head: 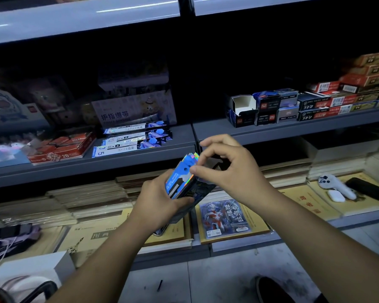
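My left hand grips a stack of blue, holographic-edged packs, held tilted in front of the shelves. My right hand is at the top of the stack, thumb and forefinger pinching the edge of the packs. Matching blue-and-white packs lie in overlapping rows on the middle shelf, above and left of my hands. Under the held stack, a dark wrapper or box hangs down; its lower end is hidden by my left hand.
The grey middle shelf carries a red 2B pencil box and small dark boxes at right. The lower shelf holds stacked notebooks, a hero card pack, and a white controller. A dark shoe stands on the floor.
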`<state>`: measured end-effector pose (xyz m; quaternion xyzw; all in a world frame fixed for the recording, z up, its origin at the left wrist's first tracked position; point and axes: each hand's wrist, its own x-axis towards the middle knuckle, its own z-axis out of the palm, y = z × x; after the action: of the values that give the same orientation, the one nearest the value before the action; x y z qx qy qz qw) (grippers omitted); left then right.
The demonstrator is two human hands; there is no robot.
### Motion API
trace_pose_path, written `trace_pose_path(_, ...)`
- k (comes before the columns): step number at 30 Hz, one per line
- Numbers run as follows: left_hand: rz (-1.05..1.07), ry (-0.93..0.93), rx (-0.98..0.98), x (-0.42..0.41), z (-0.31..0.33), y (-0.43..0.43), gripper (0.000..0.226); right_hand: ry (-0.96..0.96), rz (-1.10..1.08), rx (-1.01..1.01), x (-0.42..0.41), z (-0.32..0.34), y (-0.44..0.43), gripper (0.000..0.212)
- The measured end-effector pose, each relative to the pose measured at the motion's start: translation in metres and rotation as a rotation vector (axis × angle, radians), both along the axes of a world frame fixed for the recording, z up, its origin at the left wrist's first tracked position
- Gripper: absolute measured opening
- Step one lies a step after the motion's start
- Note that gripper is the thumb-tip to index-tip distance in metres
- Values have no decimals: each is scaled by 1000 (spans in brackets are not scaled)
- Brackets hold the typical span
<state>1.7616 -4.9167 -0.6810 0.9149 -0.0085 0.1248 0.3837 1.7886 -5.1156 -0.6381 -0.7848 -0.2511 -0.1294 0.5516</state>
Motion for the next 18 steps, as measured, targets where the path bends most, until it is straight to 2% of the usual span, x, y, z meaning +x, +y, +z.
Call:
trace_pose_path(7,-25,2,92,1,-4,0,50,-51,8,-93,-1,-3,3,26)
trace_pose_path(18,-32,4,134,3,-10,0,49,-50,37,-183,-4,-6,4,25)
